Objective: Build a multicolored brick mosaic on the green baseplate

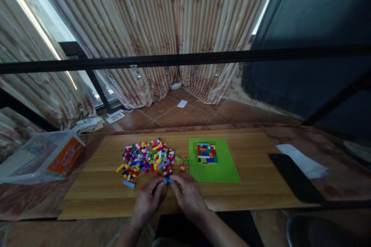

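Observation:
My left hand (pixel 148 200) and my right hand (pixel 188 195) meet at the near edge of a wooden board (pixel 255 185). Their fingertips pinch a small blue brick (pixel 168 180) between them. Just beyond lies a pile of several small coloured bricks (pixel 147 158). To the right of the pile lies a green baseplate (pixel 213 170), and a patch of red, blue and orange bricks (pixel 206 153) is built on its far part. A light blue brick (pixel 129 183) lies loose left of my left hand.
A clear plastic box with an orange label (pixel 43 156) stands at the far left. A black flat object (pixel 294 177) and a white paper (pixel 303 161) lie to the right. Curtains (pixel 162 27) and a black rail (pixel 185 60) stand beyond the table.

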A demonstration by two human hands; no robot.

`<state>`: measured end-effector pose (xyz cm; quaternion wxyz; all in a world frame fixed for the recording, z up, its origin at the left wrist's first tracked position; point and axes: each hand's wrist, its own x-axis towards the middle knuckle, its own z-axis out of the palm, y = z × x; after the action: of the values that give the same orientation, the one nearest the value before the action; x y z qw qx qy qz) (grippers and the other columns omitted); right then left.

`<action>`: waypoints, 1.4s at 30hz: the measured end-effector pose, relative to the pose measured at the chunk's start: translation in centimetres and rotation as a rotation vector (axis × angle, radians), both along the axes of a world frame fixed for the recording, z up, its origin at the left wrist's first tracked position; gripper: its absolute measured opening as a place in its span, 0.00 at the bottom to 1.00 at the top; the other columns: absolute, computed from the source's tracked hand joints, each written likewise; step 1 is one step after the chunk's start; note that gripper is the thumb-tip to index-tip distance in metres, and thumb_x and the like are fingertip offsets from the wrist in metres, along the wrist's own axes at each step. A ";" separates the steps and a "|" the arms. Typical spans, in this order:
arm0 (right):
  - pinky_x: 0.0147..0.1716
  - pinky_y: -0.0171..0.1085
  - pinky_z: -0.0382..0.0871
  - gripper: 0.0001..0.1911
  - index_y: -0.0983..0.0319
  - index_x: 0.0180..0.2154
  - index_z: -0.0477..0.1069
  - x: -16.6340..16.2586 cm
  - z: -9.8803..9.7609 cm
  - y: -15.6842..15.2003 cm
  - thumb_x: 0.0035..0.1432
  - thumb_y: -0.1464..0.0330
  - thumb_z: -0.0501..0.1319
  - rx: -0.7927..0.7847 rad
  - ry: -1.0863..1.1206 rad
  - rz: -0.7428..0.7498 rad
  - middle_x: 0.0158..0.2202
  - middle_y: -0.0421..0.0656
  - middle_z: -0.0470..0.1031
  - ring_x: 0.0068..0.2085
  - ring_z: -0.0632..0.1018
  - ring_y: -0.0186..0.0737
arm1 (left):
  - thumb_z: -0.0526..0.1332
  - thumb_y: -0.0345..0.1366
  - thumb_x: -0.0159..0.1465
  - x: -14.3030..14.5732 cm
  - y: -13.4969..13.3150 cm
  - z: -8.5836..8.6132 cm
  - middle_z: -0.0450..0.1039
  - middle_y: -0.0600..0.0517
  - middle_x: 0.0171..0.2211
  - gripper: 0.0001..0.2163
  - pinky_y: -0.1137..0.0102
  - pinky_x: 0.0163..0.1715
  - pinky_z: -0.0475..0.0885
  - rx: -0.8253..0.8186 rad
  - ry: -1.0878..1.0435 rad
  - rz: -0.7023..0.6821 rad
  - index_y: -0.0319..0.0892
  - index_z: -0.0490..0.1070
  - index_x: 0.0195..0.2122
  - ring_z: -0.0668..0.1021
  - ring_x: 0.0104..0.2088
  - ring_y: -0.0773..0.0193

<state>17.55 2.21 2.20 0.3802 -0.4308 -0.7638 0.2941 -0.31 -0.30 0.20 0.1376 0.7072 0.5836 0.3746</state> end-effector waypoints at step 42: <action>0.40 0.44 0.71 0.16 0.62 0.33 0.78 9.1 -0.5 6.2 0.42 0.59 0.68 -0.302 0.732 -0.606 0.33 0.45 0.80 0.36 0.78 0.42 | 0.59 0.42 0.62 0.0 -0.2 1.1 0.80 0.50 0.38 0.10 0.69 0.40 0.77 -0.123 -0.102 -0.038 0.46 0.75 0.40 0.81 0.39 0.59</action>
<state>26.64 8.39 1.72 0.6250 -0.5524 -0.3695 0.4096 -0.30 -0.52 1.30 0.2172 0.6886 0.5840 0.3708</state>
